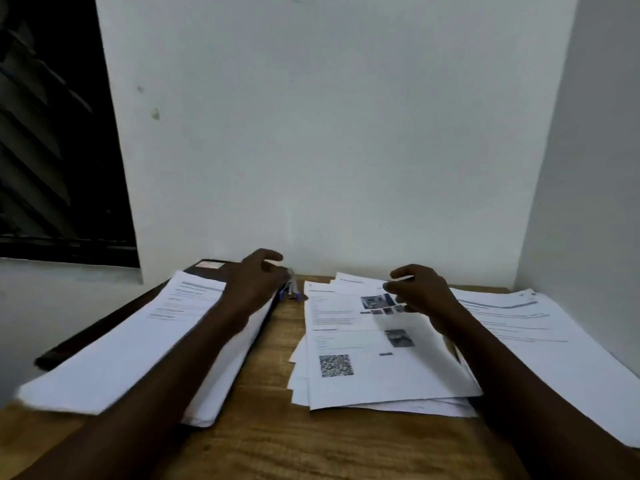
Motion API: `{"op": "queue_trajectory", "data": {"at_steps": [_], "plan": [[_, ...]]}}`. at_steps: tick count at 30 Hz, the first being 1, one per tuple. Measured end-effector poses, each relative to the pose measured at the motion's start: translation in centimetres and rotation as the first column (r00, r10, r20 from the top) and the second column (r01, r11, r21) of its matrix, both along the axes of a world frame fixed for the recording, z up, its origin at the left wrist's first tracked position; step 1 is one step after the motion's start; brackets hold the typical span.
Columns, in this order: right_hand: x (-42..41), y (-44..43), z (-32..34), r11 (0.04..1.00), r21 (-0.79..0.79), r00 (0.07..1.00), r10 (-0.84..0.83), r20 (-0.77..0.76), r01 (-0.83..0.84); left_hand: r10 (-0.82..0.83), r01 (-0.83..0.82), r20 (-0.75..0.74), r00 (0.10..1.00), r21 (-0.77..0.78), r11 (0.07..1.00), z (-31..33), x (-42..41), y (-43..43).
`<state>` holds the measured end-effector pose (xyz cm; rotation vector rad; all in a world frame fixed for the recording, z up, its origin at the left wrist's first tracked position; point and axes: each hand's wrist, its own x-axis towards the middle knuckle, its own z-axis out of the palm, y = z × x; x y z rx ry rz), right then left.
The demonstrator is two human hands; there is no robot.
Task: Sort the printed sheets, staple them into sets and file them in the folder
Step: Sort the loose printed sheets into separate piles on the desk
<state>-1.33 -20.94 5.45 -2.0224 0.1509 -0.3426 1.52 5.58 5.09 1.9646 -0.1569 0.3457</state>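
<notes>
Right hand [424, 294] pinches a sheet [363, 375]; left hand [258, 284], over folder [104, 329] beside stapler [290, 293], grasp unclear.

Wooden table [277, 445], white wall [329, 133], dark window [52, 133]

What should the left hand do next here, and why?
Likely the left hand should grip the stapler at its fingertips, beside the folder, and carry it to the middle pile, where the right hand pinches the top sheet.

Matt white paper sheets [363, 344], grainy brown wood table [277, 441], dark smooth folder [114, 320], painted matt wall [329, 133].
</notes>
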Motion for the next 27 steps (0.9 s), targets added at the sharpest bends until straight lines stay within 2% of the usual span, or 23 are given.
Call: {"op": "queue_trajectory", "data": {"at_steps": [2, 4, 6, 9, 11, 14, 17, 19, 23, 25, 27], "plan": [[-0.1, -2.8, -0.2, 0.995, -0.04, 0.996, -0.09, -0.003, 0.09, -0.035, 0.033, 0.009, 0.999, 0.132, 0.991, -1.7, 0.5, -3.2], [-0.5, -4.4, -0.5, 0.993, -0.045, 0.992, -0.115, -0.05, 0.112, -0.028, 0.034, -0.029, 0.999, 0.19, 0.981, -3.0, 0.6, -5.4], [-1.0, -5.2, -0.7, 0.99, -0.087, 0.989, -0.122, -0.085, 0.115, 0.013, 0.001, -0.083, 0.996, 0.162, 0.987, -4.0, 0.6, -6.8], [-0.8, -5.2, -1.4, 0.963, -0.251, 0.978, -0.136, -0.159, 0.093, 0.07, -0.054, -0.103, 0.992, 0.157, 0.986, -4.6, 0.8, -7.9], [-0.8, -5.1, -1.9, 0.947, -0.306, 0.97, -0.156, -0.188, 0.093, 0.089, -0.071, -0.116, 0.989, 0.15, 0.986, -4.5, 0.9, -8.3], [-0.5, -5.2, -2.2, 0.932, -0.355, 0.97, -0.15, -0.191, 0.074, 0.147, -0.138, -0.151, 0.978, 0.065, 0.988, -4.1, 1.2, -8.9], [-0.2, -5.3, -2.4, 0.915, -0.402, 0.97, -0.133, -0.202, 0.042, 0.116, -0.124, -0.144, 0.983, -0.05, 0.991, -4.3, 2.5, -9.0], [0.2, -5.3, -2.7, 0.906, -0.422, 0.969, -0.119, -0.215, 0.018, 0.093, -0.102, -0.13, 0.987, -0.067, 0.992, -4.8, 3.8, -8.7], [0.9, -5.2, -3.4, 0.888, -0.46, 0.974, -0.095, -0.207, -0.011, -0.077, 0.034, -0.165, 0.983, -0.249, 0.968, -4.5, 3.3, -8.6], [1.0, -5.0, -3.5, 0.883, -0.469, 0.976, -0.078, -0.203, -0.027, -0.201, 0.108, -0.205, 0.958, -0.392, 0.914, -4.2, 3.0, -7.9], [1.0, -4.9, -3.6, 0.887, -0.461, 0.976, -0.069, -0.208, -0.036, -0.286, 0.109, -0.288, 0.914, -0.504, 0.857, -3.9, 2.9, -7.2]]}}
